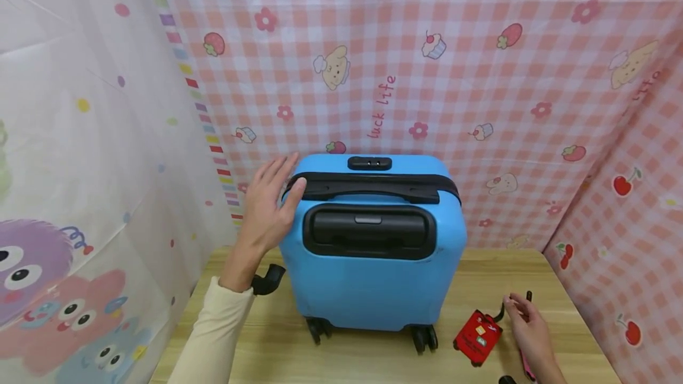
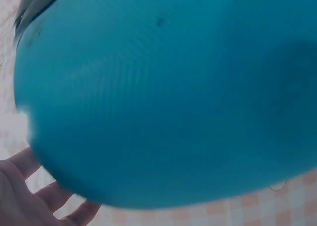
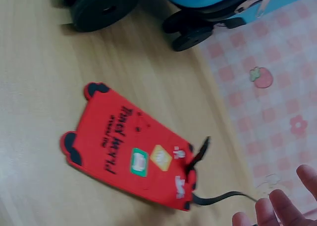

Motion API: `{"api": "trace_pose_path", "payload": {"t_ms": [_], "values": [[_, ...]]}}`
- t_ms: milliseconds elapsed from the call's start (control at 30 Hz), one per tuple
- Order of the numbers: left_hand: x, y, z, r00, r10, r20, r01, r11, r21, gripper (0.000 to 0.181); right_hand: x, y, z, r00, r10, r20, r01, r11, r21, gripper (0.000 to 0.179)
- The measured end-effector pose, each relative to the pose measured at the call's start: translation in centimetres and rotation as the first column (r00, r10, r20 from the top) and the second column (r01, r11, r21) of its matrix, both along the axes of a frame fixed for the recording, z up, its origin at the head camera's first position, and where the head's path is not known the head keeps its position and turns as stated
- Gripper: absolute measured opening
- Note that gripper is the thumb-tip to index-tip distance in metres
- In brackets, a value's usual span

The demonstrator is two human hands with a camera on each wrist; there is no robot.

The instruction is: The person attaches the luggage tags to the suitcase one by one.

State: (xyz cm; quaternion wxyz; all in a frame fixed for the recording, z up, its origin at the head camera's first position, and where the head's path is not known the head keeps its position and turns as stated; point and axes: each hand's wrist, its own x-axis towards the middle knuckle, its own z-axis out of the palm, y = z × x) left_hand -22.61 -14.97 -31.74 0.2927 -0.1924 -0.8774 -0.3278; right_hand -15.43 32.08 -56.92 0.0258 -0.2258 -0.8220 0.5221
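Observation:
A blue hard-shell suitcase (image 1: 368, 295) stands upright on its wheels, its black handle recess facing me. My left hand (image 1: 269, 206) rests on its upper left corner, fingers straight and spread along the side. In the left wrist view its fingers (image 2: 54, 196) lie at the blue shell's edge. To the right, my right hand (image 1: 530, 333) pinches the end of the black strap of a red suitcase-shaped luggage tag (image 1: 478, 338). The right wrist view shows the tag (image 3: 133, 151) with black lettering and stickers, the strap running to the fingertips (image 3: 265, 210); the thumb's grip is partly hidden.
A slim pink item (image 1: 527, 367) with a black end lies beneath the right hand. Part of a black object (image 1: 507, 379) shows at the bottom edge. The wooden table (image 1: 373, 360) meets a pink checked cloth (image 1: 341, 99) behind and a white patterned curtain (image 1: 96, 153) at left.

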Motion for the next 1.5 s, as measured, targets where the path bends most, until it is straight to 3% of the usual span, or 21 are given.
{"api": "trace_pose_path", "payload": {"t_ms": [167,300,400,600,700,867,1067,1300,1500], "values": [[0.0,0.8,0.1,0.997,-0.061,0.049,0.061,0.998,0.013,0.056,0.0,-0.2,-1.4,1.000,0.012,0.013,-0.011,0.998,-0.054,0.077],[0.1,1.5,-0.1,0.984,-0.153,0.095,0.148,0.987,0.056,0.055,-0.1,0.0,-2.3,0.995,0.071,0.065,-0.066,0.996,-0.067,0.088],[0.1,1.9,-0.4,0.977,-0.182,0.110,0.176,0.983,0.060,0.056,-0.3,0.0,-3.0,0.990,0.110,0.090,-0.104,0.992,-0.066,0.088],[-0.1,2.3,-0.7,0.980,-0.153,0.125,0.149,0.988,0.044,0.057,-0.9,-0.2,-3.9,0.989,0.108,0.104,-0.110,0.994,0.023,0.084],[-0.3,2.4,-0.6,0.984,-0.131,0.125,0.128,0.991,0.026,0.056,-1.4,-0.3,-4.3,0.995,0.066,0.079,-0.074,0.992,0.100,0.077],[-0.4,2.5,-0.5,0.987,-0.105,0.123,0.104,0.995,0.014,0.057,-2.2,-0.6,-4.9,0.999,0.017,0.044,-0.024,0.988,0.151,0.063],[-0.1,2.3,-0.7,0.989,-0.090,0.120,0.089,0.996,0.012,0.056,-2.2,-0.6,-5.0,0.998,0.042,0.055,-0.051,0.981,0.186,0.058],[0.1,2.0,-1.2,0.989,-0.079,0.126,0.078,0.997,0.015,0.056,-2.1,-0.4,-6.0,0.986,0.135,0.099,-0.154,0.964,0.216,0.054],[0.2,1.9,-1.5,0.989,-0.077,0.126,0.076,0.997,0.010,0.055,-2.0,-1.1,-6.4,0.983,0.101,0.156,-0.133,0.967,0.215,0.052]]}}
